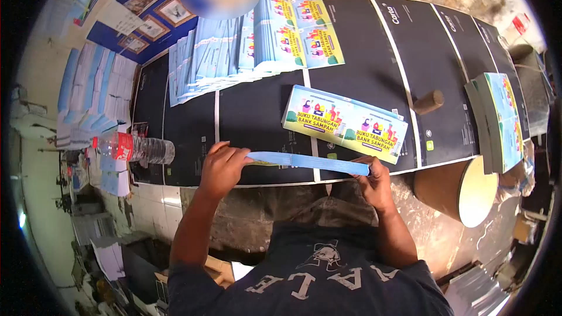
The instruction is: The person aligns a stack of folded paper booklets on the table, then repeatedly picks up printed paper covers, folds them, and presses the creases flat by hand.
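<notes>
Between my two hands is a stack of blue printed sheets [310, 162], held edge-on over the front edge of the black table. My left hand [225, 167] is closed on the stack's left end, and my right hand [374, 182] grips its right end. Just beyond it lies a stack of printed booklet covers [348, 123], blue and yellow, reading "BUKU TABUNGAN BANK SAMPAH". Farther back, a long fanned pile of the same covers [266, 38] spreads across the table.
A brown cylindrical piece, perhaps wooden [428, 102], rests on the black table [369, 29]. At the right edge stands a thick pile of covers [497, 120], above a round drum [462, 190]. A plastic bottle [137, 147] lies left, near stacked papers [96, 85].
</notes>
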`<state>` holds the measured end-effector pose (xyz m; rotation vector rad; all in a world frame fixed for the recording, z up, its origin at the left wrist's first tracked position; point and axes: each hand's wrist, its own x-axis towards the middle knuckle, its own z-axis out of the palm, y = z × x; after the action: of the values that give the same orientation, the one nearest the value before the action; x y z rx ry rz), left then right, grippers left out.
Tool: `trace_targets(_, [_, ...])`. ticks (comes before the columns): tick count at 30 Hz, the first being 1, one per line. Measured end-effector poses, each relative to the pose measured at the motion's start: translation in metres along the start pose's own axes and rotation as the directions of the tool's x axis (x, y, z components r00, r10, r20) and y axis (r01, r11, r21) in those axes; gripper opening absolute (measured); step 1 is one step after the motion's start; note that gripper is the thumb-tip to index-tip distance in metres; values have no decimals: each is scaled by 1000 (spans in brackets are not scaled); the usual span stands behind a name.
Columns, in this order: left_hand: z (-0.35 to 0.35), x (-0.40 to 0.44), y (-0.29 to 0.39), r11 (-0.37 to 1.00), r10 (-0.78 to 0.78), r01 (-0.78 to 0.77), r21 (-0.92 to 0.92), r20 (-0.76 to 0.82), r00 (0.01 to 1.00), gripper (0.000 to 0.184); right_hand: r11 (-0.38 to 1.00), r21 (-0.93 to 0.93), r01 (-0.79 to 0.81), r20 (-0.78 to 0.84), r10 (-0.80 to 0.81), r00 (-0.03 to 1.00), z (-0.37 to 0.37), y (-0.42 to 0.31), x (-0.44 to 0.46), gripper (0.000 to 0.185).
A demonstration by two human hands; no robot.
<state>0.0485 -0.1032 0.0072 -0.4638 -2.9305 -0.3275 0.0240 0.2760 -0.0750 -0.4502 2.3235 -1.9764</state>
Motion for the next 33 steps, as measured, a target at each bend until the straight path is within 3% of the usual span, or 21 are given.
trace_targets(3, [-9, 18, 3, 998, -29, 25, 57, 71, 997, 22, 997, -82, -9, 19, 11, 1000, -3, -8, 2, 16])
trace_targets(5, [-30, 34, 21, 999, 41, -42, -1, 290, 956, 34, 997, -83, -8, 38, 11, 999, -5, -11, 4, 17])
trace_targets(7, [-27, 61, 61, 969, 219, -171, -176, 302, 928, 40, 998, -61, 12, 106, -5, 994, -6, -11, 8, 24])
trace_targets(8, [-19, 66, 68, 976, 213, -177, -128, 376, 902, 37, 996, -38, -81, 163, 86, 983, -4, -4, 8, 35])
trace_targets(10, [-7, 68, 62, 978, 208, -188, -89, 439, 874, 35, 990, -115, -83, 268, 111, 957, -16, -36, 38, 40])
trace_targets(11, [-7, 62, 48, 976, 164, -111, -186, 303, 939, 30, 980, -179, -83, 359, 144, 922, -22, -50, 61, 47])
trace_targets(12, [-11, 58, 33, 957, 103, -49, -287, 174, 979, 26, 997, -61, -37, 358, 57, 932, -33, -54, 87, 55])
trace_targets(13, [-22, 57, 25, 957, 109, -53, -286, 182, 977, 26, 998, 61, 6, 346, -27, 938, -42, -53, 117, 64])
trace_targets(15, [-50, 55, 14, 865, -331, 312, -392, 22, 944, 20, 828, -454, 328, 287, -213, 934, -22, -37, 200, 74])
trace_targets(17, [-57, 46, -19, 883, -419, 368, -291, -135, 898, 23, 473, -767, 433, 430, -122, 895, 6, -3, 263, 81])
trace_targets(18, [-64, 43, -26, 888, -414, 362, -285, -149, 898, 23, 469, -767, 438, 426, -137, 894, 12, 8, 283, 81])
trace_targets(20, [-77, 30, -38, 734, -650, 497, -464, -267, 711, 25, 386, -748, 540, 580, -15, 814, 22, 21, 314, 71])
trace_targets(21, [-78, 17, -51, 733, -653, 498, -463, -273, 707, 25, 384, -745, 546, 584, -20, 811, 23, 18, 323, 71])
trace_targets(23, [-75, -2, -75, 689, -699, 464, -557, -339, 630, 28, 382, -801, 462, 568, 238, 788, 19, 8, 331, 63])
trace_targets(24, [-74, -1, -77, 682, -704, 466, -563, -334, 626, 28, 312, -751, 582, 591, -75, 803, 11, 40, 326, 52])
trace_targets(25, [-75, 1, -77, 657, -727, 464, -594, -337, 598, 28, 308, -751, 584, 595, -68, 801, 8, 37, 320, 52])
trace_targets(27, [-74, 6, -81, 627, -752, 458, -630, -337, 567, 27, 557, -740, 377, 402, -83, 912, -2, 24, 308, 50])
trace_targets(28, [-73, 10, -85, 672, -721, 456, -583, -375, 583, 27, 670, -666, 328, 270, -193, 943, 0, 22, 302, 49])
trace_targets(29, [-71, 16, -88, 715, -686, 453, -532, -409, 602, 26, 667, -671, 323, 268, -188, 945, 6, 20, 301, 49])
trace_targets(31, [-67, 52, -83, 672, -709, 381, -636, -403, 578, 27, 858, -462, 224, 133, -183, 974, 24, 18, 300, 54])
trace_targets(33, [-76, 96, -70, 730, -663, 416, -542, -417, 621, 28, 836, -419, 353, 365, -201, 909, 44, 23, 310, 58])
